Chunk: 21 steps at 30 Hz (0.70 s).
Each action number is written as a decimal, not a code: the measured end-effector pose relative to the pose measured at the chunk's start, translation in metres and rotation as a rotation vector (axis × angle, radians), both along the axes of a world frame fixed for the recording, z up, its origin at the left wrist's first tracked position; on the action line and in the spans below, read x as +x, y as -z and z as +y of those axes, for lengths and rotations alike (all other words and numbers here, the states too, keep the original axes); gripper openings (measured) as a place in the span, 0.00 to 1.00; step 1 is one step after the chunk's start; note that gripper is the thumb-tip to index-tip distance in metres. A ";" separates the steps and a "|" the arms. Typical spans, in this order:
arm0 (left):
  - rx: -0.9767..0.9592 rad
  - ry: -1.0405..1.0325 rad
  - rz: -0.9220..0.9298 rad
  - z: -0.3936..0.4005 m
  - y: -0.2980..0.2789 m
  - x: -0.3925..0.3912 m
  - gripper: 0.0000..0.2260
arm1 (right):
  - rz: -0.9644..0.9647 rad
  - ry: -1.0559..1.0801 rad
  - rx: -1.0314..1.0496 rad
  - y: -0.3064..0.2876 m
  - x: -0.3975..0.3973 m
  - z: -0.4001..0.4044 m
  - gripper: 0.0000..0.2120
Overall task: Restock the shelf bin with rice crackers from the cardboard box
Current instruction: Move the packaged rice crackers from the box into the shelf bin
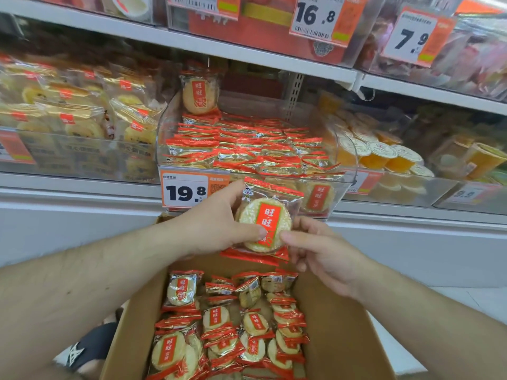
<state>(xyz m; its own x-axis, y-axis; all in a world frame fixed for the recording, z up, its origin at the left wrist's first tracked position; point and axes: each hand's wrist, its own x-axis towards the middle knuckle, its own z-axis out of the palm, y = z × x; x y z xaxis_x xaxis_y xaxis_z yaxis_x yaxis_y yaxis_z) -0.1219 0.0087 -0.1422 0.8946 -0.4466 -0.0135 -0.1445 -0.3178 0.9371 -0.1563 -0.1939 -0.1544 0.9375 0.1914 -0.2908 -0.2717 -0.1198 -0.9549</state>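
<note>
Fingers (256,231) pinching cracker packet (264,223), above box (333,319)

Loc: retail shop, snack aisle. Evidence: white shelves (247,54) w/ clear bins (340,193) of wrapped goods, printed price tags w/ barcodes, e.g. 19.8 tag (185,192), 16.8 tag (315,19), 7.9 tag (410,39). Open cardboard box (334,325) of rice crackers (255,322) sits below the shelf bin, i.e. stock.

Wrapped yellow cakes (82,113) are seen at nine o'clock, orange jelly cups (381,154) at three o'clock, and price tags 16.8 (315,16) and 7.9 (411,39) at one o'clock.
</note>
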 end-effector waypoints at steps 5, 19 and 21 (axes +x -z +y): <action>-0.017 0.099 -0.030 0.000 -0.017 -0.003 0.26 | -0.141 -0.056 0.057 -0.027 -0.001 0.002 0.15; -0.161 -0.404 -0.471 0.034 -0.041 0.015 0.30 | -0.232 0.126 0.023 -0.064 0.030 0.022 0.15; -0.115 -0.585 -0.582 0.048 -0.043 0.026 0.24 | -0.295 0.182 0.028 -0.081 0.047 0.026 0.06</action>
<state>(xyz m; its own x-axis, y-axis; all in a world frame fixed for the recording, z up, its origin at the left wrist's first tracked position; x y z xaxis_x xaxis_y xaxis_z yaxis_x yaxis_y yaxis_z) -0.0964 0.0567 -0.0990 0.8326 0.1222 0.5402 -0.4573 -0.3985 0.7950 -0.1098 -0.1677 -0.0735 0.9999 0.0173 0.0008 0.0019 -0.0669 -0.9978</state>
